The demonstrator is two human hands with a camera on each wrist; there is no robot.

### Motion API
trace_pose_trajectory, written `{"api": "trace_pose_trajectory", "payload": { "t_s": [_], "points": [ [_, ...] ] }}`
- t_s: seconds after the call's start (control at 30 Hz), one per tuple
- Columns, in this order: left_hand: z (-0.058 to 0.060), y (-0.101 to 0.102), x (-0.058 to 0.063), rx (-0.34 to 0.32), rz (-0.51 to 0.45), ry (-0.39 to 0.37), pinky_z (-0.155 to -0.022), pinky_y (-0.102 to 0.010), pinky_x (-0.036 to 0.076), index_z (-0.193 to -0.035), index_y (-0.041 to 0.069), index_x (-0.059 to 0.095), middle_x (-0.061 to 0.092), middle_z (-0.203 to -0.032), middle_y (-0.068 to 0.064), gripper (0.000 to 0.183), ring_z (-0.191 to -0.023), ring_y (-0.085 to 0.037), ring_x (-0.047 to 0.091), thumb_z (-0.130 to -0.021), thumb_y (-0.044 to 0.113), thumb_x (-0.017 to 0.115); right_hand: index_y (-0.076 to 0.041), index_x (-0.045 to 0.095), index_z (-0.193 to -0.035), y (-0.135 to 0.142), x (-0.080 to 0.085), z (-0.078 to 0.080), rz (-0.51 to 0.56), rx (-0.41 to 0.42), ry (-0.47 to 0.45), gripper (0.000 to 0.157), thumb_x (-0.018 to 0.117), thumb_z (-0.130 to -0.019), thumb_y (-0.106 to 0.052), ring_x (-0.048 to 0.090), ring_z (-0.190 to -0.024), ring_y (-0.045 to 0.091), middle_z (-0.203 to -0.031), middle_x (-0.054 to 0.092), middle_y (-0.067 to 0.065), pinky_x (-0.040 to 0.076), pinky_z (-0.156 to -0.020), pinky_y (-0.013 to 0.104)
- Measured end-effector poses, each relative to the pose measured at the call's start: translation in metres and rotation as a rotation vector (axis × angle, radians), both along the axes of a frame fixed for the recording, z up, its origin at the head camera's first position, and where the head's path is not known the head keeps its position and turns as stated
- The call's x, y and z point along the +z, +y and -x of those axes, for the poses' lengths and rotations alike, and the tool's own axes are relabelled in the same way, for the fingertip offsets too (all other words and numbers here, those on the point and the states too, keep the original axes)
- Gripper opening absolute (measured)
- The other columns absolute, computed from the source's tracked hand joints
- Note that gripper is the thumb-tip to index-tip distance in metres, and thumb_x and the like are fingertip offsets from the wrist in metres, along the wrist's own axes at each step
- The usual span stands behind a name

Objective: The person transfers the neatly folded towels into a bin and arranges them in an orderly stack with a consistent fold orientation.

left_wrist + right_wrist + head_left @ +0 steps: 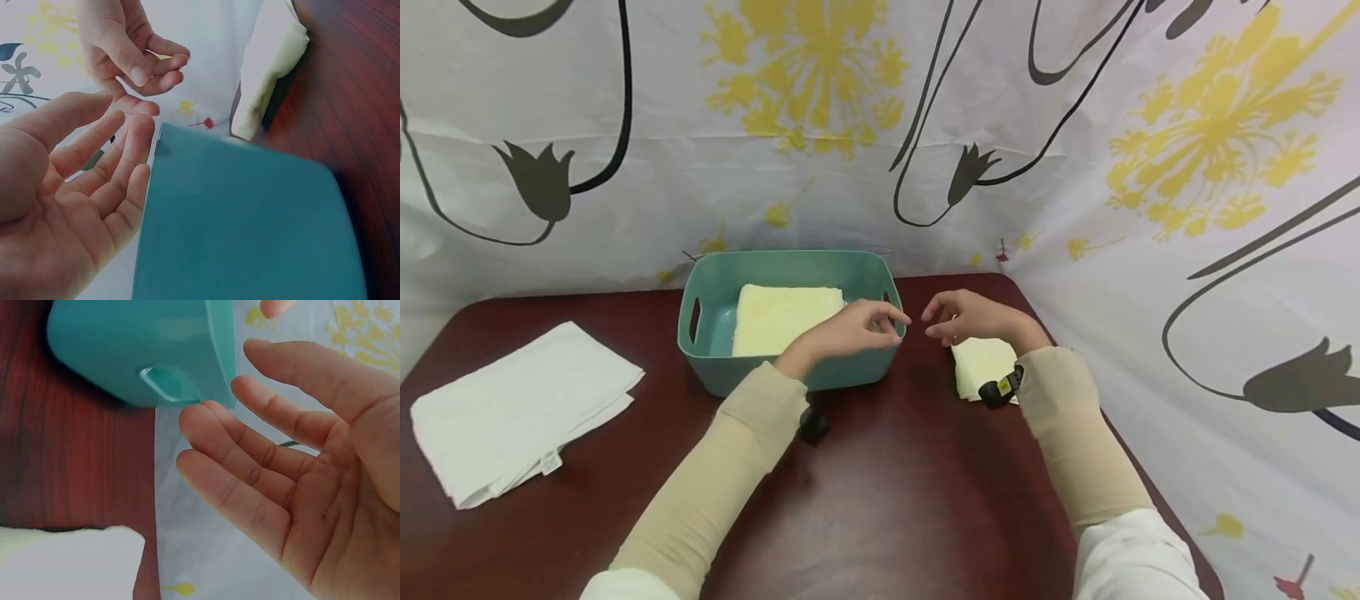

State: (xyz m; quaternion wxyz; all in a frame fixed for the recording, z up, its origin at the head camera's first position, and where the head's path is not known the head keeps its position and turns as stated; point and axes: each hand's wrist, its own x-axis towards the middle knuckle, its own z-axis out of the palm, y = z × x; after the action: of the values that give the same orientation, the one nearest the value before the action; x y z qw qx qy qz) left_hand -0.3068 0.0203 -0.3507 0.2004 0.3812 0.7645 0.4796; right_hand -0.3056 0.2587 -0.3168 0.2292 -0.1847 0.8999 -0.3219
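A teal plastic basket (790,375) stands toward the back of the table, with a folded pale yellow cloth (782,317) inside. Over the basket's right end hovers my left hand (848,327), its fingers loosely bent and nothing in them. My right hand (970,318) is raised just right of the basket, palm facing the left one, also holding nothing. Below and behind it a second folded pale yellow cloth (981,367) lies on the table, partly hidden by the hand and wrist. In the right wrist view the relaxed fingers (237,494) are plainly apart from the basket (125,344).
A folded white towel (523,408) with a small tag lies on the left of the dark red wooden table (865,508). A patterned white curtain (685,192) hangs behind the table and along its right side.
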Motion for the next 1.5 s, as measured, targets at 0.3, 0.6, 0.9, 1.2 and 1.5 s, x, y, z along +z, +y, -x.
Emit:
{"api": "trace_pose_trajectory", "payload": {
  "t_s": [0.3, 0.6, 0.9, 1.2, 1.5],
  "points": [
    [-0.002, 0.018, 0.001, -0.028, -0.016, 0.005, -0.083, -0.031, 0.047, -0.124, -0.001, 0.055, 0.066, -0.09, -0.01, 0.035, -0.083, -0.019, 0.063, -0.091, 0.009, 0.059, 0.004, 0.053, -0.117, 0.021, -0.011, -0.002, 0.009, -0.051, -0.014, 0.035, 0.061, -0.091, -0.018, 0.062, -0.085, 0.034, -0.09, 0.062, 0.014, 0.051, -0.077, 0.043],
    [-0.001, 0.033, 0.002, -0.03, 0.004, 0.008, -0.081, -0.03, 0.048, -0.123, 0.001, 0.056, 0.066, -0.093, -0.01, 0.034, -0.085, -0.019, 0.064, -0.091, 0.01, 0.059, 0.002, 0.053, -0.118, 0.039, -0.014, -0.004, 0.03, -0.075, -0.007, 0.035, 0.062, -0.09, -0.017, 0.064, -0.082, 0.029, -0.092, 0.061, 0.014, 0.052, -0.076, 0.04],
    [-0.008, 0.056, -0.003, -0.078, 0.015, -0.025, -0.079, -0.026, 0.048, -0.127, -0.002, 0.052, 0.065, -0.101, -0.016, 0.038, -0.093, -0.028, 0.063, -0.091, 0.008, 0.058, 0.004, 0.052, -0.118, 0.058, -0.015, -0.018, 0.034, -0.124, -0.026, 0.038, 0.063, -0.09, -0.019, 0.062, -0.084, 0.034, -0.092, 0.061, 0.018, 0.051, -0.076, 0.04],
    [-0.006, 0.081, -0.016, -0.084, 0.056, 0.015, -0.078, -0.024, 0.047, -0.125, 0.002, 0.056, 0.067, -0.098, -0.014, 0.035, -0.089, -0.014, 0.062, -0.091, 0.01, 0.057, 0.006, 0.051, -0.118, 0.08, -0.023, -0.018, 0.062, -0.166, -0.033, 0.037, 0.062, -0.09, -0.017, 0.061, -0.085, 0.039, -0.093, 0.06, 0.022, 0.051, -0.076, 0.04],
    [-0.004, 0.093, -0.036, -0.052, 0.079, -0.028, -0.069, -0.022, 0.045, -0.123, 0.002, 0.058, 0.067, -0.094, -0.013, 0.035, -0.091, -0.029, 0.061, -0.089, 0.007, 0.059, 0.009, 0.049, -0.117, 0.096, -0.03, -0.019, 0.088, -0.197, -0.077, 0.036, 0.061, -0.09, -0.011, 0.06, -0.082, 0.035, -0.086, 0.061, 0.018, 0.051, -0.076, 0.04]
  ]
}}
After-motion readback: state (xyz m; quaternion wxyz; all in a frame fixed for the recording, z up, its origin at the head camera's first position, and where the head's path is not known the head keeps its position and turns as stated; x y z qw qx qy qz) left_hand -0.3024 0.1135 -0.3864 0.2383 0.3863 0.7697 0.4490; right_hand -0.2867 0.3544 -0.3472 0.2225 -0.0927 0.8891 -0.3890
